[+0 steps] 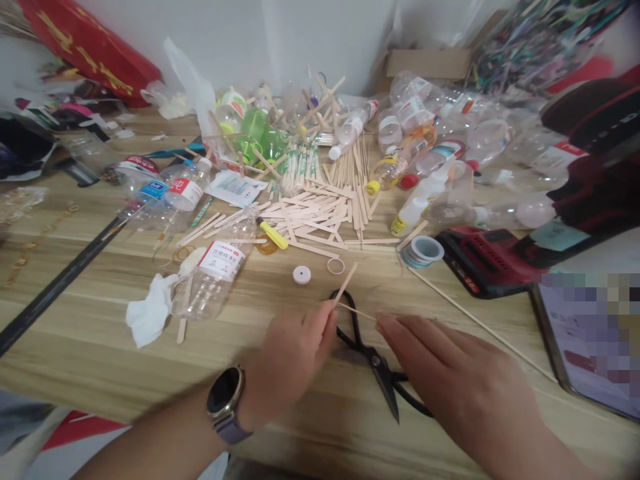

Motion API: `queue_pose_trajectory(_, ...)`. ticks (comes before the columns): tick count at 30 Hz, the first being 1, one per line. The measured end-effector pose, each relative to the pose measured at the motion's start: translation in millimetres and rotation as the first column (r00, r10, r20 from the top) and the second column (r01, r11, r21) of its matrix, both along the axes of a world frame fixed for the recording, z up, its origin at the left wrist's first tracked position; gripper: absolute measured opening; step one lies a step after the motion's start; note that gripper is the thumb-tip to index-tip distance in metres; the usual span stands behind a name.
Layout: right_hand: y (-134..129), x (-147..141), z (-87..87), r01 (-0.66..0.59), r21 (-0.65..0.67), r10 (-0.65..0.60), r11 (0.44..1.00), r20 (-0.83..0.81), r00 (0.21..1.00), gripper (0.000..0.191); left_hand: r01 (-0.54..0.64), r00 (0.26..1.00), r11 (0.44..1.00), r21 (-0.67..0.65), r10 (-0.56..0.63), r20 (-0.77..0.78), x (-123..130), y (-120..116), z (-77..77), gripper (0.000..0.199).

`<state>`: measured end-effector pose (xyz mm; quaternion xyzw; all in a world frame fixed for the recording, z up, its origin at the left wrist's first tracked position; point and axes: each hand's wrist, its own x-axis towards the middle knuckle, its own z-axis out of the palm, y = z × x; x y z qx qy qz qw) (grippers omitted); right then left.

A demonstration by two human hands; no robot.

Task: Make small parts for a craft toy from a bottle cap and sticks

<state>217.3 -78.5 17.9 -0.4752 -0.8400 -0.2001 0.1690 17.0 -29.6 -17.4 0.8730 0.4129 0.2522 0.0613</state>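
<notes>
My left hand, with a watch at the wrist, is closed, pinching a flat wooden craft stick that points up and away. From those fingertips a thin tan strip runs across to my right hand, whose fingertips are closed on its other end. Whether the strip is a stick seen edge-on or a band, I cannot tell. Black-handled scissors lie on the table below and between both hands, partly covered by them. Just beyond are a white round disc and a pale ring.
Loose craft sticks are heaped mid-table. A plastic bottle and crumpled tissue lie left. On the right are a wire spool, a long thin stick, a power tool and a tablet-like device. Many bottles crowd the back.
</notes>
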Motion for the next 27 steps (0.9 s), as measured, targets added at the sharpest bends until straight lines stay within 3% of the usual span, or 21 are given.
queue_pose_trajectory(4, -3, -11, -2.1, 0.007, -0.008, -0.006, 1.000, 0.007, 1.000, 0.032, 0.022, 1.000, 0.992, 0.124, -0.020, -0.021, 0, -3, -1.3, 0.027)
queue_pose_trajectory(7, -2, -17, -5.9, 0.048, -0.055, -0.052, 0.997, -0.082, 0.995, 0.031, 0.041, 0.999, 0.973, 0.227, -0.034, -0.037, -2, -2, -2.9, 0.024)
queue_pose_trajectory(10, 1, -22, -5.2, 0.023, -0.253, -0.100, 0.967, -0.297, 0.950, 0.029, 0.055, 0.998, 0.952, 0.303, -0.040, -0.055, -4, -1, -2.7, 0.023)
queue_pose_trajectory(13, 4, -22, -0.6, -0.095, -0.468, -0.145, 0.879, -0.451, 0.881, 0.030, 0.067, 0.997, 0.944, 0.323, -0.052, -0.054, -6, -1, -1.1, 0.024)
queue_pose_trajectory(15, 5, -21, 1.5, -0.061, -0.386, -0.097, 0.920, -0.376, 0.921, 0.031, 0.063, 0.998, 0.963, 0.261, -0.060, -0.021, -6, -2, 0.9, 0.026)
queue_pose_trajectory(18, 3, -18, 1.9, -0.007, -0.060, 0.005, 0.998, -0.024, 1.000, 0.035, 0.058, 0.997, 0.997, -0.047, -0.056, 0.044, -6, -2, 5.4, 0.029)
queue_pose_trajectory(20, 2, -16, 3.0, -0.037, 0.048, 0.029, 0.998, 0.153, 0.988, 0.036, 0.069, 0.996, 0.956, -0.285, -0.048, 0.081, -5, -2, 9.0, 0.033)
queue_pose_trajectory(22, 4, -16, 6.9, -0.056, 0.074, 0.039, 0.996, 0.223, 0.974, 0.034, 0.075, 0.994, 0.904, -0.422, -0.032, 0.108, -5, -1, 12.3, 0.037)
queue_pose_trajectory(27, 13, -17, 24.7, -0.092, 0.001, 0.088, 0.996, 0.252, 0.964, 0.036, 0.043, 0.991, 0.921, -0.387, 0.011, 0.136, -5, -1, 15.8, 0.036)
